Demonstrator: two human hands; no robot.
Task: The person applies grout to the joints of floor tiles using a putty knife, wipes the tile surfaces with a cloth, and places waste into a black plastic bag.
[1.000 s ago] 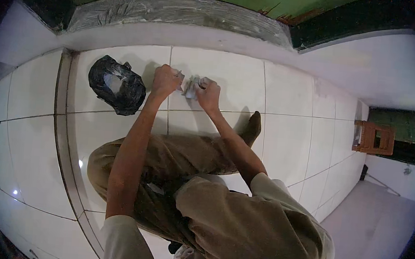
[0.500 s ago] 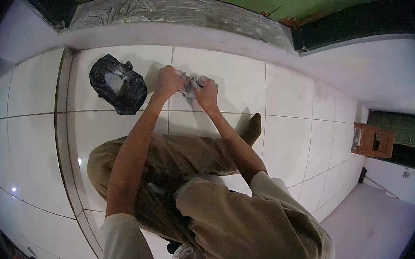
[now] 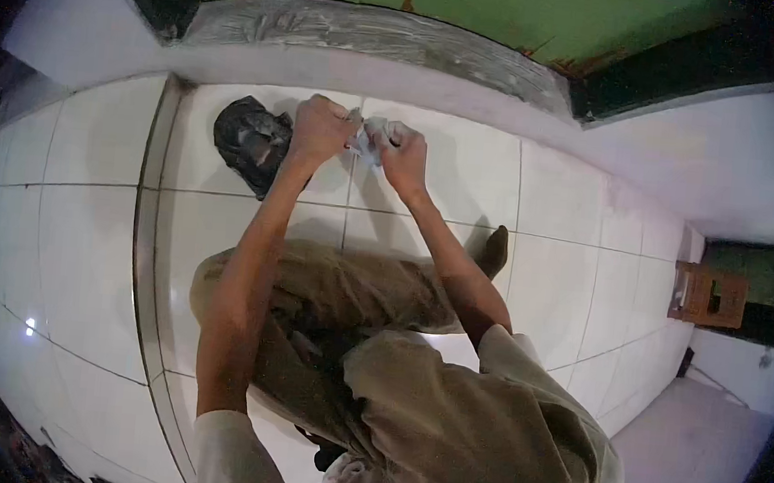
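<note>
Over the white tiled floor, my left hand [image 3: 323, 132] is closed, gripping one side of a small crumpled whitish-grey piece [image 3: 370, 141] that looks like thin cloth or plastic. My right hand [image 3: 401, 157] pinches the other side, its thumb and fingers bent around it. What exactly the piece is cannot be made out. Just left of my left hand lies a black plastic bag [image 3: 247, 142] with a pale grey patch in its middle, partly covered by my left forearm.
A low pale wall base [image 3: 347, 71] with a grey smeared strip runs along the far side, under a green surface [image 3: 463, 0]. To the left, a raised tile edge [image 3: 145, 248] crosses the floor. A brown stool [image 3: 715, 296] stands far right. My bent legs [image 3: 337, 283] fill the near middle.
The view has shifted, so the floor and bag sit farther right in it. My left hand is now closer to the bag, and both hands still hold the crumpled piece.
</note>
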